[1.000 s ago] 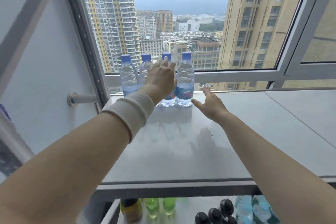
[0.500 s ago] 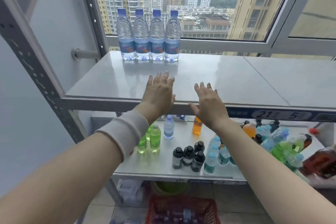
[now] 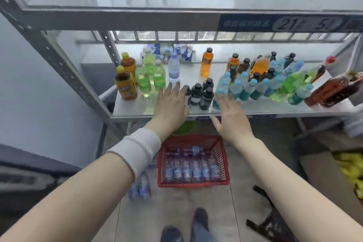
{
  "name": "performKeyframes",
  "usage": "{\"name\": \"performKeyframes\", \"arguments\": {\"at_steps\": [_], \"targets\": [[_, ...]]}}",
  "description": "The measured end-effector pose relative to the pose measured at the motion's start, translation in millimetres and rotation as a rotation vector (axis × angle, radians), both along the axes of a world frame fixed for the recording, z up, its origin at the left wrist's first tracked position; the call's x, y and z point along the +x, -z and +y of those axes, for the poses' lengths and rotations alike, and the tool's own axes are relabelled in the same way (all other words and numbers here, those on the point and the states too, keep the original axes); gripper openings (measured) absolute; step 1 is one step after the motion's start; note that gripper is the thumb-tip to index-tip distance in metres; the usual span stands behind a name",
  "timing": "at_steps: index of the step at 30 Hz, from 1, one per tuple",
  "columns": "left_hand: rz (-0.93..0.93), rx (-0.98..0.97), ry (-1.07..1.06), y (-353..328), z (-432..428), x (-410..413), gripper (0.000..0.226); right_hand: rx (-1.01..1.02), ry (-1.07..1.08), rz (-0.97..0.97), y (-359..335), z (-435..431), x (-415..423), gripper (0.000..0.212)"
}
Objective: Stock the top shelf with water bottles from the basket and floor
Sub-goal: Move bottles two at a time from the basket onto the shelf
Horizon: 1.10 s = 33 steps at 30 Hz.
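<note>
**Both hands empty, water bottles down on the floor**

- Left hand [image 3: 171,104]: fingers straight and spread, palm down, holding nothing. It sits in front of the front edge of the middle shelf [image 3: 137,109], fingertips over the small black-capped bottles [image 3: 202,93]. Can't tell whether it touches the shelf or the bottles. Grey wristband [image 3: 137,149] on that forearm.
- Right hand [image 3: 232,120]: also released, fingers splayed, thumb out to the side, nothing in it. It is just beside the left hand, at the same shelf edge.
- Water bottles [image 3: 191,169]: lying packed in rows in the red basket [image 3: 193,184] on the floor below the hands. A few more bottles [image 3: 140,185] lie on the tiles just left of the basket, partly behind the left forearm.
- Top shelf [image 3: 121,18]: only its front part shows; the back is cut off by the frame's top edge.
- Whole picture is blurred, so the bottle labels are unreadable. The shelf's right end is cut off.
</note>
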<state>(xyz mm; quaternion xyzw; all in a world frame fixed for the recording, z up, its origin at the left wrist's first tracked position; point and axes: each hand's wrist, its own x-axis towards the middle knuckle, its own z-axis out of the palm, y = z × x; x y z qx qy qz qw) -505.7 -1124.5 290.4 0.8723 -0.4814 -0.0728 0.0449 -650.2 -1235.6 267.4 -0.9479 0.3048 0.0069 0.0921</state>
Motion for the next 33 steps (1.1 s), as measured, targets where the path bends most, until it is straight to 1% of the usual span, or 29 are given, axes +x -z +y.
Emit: {"name": "performKeyframes", "arguments": {"at_steps": [2, 5, 8, 10, 15, 20, 23, 26, 29, 33], "targets": [[0.071, 0.029, -0.022, 38.5, 6.6, -14.0, 0.056, 0.041, 0.016, 0.059, 38.2, 3.0, -18.2, 0.067], [0.207, 0.094, -0.108, 105.7, 19.2, -40.9, 0.055, 0.225, 0.091, 0.142, 101.6, 10.8, -47.9, 0.067], [0.358, 0.232, -0.224, 176.4, 34.7, -74.6, 0.054, 0.398, 0.149, 0.267, 162.6, 23.4, -82.4, 0.070], [0.427, 0.305, -0.301, 217.4, 45.5, -95.7, 0.053, 0.491, 0.178, 0.336, 195.7, 29.1, -104.1, 0.071], [0.544, 0.423, -0.381, 296.7, 50.4, -127.9, 0.053, 0.575, 0.198, 0.449, 264.1, 16.5, -133.2, 0.071], [0.597, 0.432, -0.362, 384.0, 37.1, -130.3, 0.053, 0.614, 0.178, 0.500, 355.1, 1.2, -119.4, 0.072], [0.581, 0.445, -0.321, 458.7, 27.7, -119.9, 0.052, 0.645, 0.196, 0.503, 427.5, -2.8, -98.2, 0.073], [0.585, 0.447, -0.285, 539.7, 16.4, -104.6, 0.047, 0.633, 0.174, 0.513, 506.9, -9.3, -75.0, 0.073], [0.664, 0.445, -0.302, 616.7, 0.3, -87.4, 0.048, 0.674, 0.157, 0.546, 585.4, -21.1, -52.5, 0.076], [0.772, 0.359, -0.369, 703.2, -28.7, -62.1, 0.056, 0.726, 0.206, 0.518, 671.4, -42.9, -19.9, 0.075]]}}
